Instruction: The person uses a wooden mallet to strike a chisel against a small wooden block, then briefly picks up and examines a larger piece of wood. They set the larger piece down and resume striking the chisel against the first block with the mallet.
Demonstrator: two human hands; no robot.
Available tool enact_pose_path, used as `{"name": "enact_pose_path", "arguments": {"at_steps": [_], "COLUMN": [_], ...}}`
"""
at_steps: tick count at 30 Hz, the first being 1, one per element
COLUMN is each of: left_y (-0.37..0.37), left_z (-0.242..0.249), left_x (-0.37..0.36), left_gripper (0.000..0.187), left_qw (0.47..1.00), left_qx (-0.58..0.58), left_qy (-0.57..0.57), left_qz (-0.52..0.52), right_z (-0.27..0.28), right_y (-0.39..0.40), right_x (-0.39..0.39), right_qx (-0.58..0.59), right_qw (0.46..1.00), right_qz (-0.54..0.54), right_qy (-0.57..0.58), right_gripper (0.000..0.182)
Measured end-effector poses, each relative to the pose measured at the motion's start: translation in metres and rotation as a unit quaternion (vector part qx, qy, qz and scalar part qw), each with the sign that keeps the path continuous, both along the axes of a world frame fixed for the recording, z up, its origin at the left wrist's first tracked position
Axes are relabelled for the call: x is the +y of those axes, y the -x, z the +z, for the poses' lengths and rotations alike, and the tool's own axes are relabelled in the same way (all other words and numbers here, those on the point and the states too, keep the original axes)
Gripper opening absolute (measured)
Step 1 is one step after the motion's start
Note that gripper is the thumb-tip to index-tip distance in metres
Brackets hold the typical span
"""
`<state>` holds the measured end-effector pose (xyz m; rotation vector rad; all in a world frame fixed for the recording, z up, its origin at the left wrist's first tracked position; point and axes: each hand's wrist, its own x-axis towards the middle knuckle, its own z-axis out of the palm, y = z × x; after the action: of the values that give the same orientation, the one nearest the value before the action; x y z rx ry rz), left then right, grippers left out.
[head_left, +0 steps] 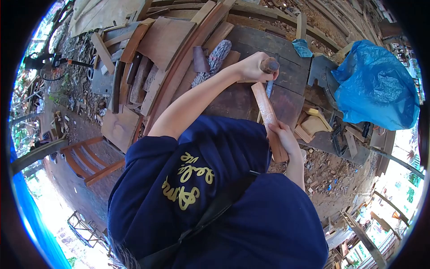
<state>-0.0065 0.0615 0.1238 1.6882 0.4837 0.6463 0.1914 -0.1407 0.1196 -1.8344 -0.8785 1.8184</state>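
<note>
Gripping a narrow length of wood (264,102) around its nearer half, the person's right hand (285,135) is closed, tucked in by the navy shirt (251,210). From here I see the wood's long axis run away from the body, slanting leftward, its far end just short of the left hand (255,67). That farther hand is curled tight around a round wooden handle (269,66); a metal strip (269,88) shows just below, beside the wood. Dark bench boards (257,42) spread beyond, a blue plastic bag (378,85) off right.
</note>
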Motion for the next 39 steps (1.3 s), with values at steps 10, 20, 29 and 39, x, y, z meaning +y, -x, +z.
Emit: {"name": "enact_pose_path", "arguments": {"at_steps": [10, 20, 29, 39], "left_y": [-0.010, -0.011, -0.012, -0.014], "left_z": [-0.003, -0.005, -0.010, -0.010], "left_x": [0.004, 0.006, 0.007, 0.004], "left_gripper": [0.013, 0.011, 0.009, 0.007], "left_qw": [1.000, 0.998, 0.999, 0.999], "left_qx": [-0.001, -0.009, -0.023, -0.027], "left_qy": [-0.017, 0.003, 0.014, 0.012], "left_qz": [0.001, -0.059, -0.047, -0.029], "right_z": [-0.014, -0.027, -0.015, 0.039], "right_y": [-0.014, -0.021, -0.015, -0.006], "right_x": [-0.004, -0.006, -0.004, 0.000], "right_qx": [-0.022, -0.038, -0.020, -0.146], "right_qw": [0.999, 0.999, 0.999, 0.974], "right_qz": [-0.020, -0.021, -0.041, -0.015], "right_qy": [-0.036, -0.034, -0.012, -0.175], "right_gripper": [0.037, 0.032, 0.032, 0.053]}}
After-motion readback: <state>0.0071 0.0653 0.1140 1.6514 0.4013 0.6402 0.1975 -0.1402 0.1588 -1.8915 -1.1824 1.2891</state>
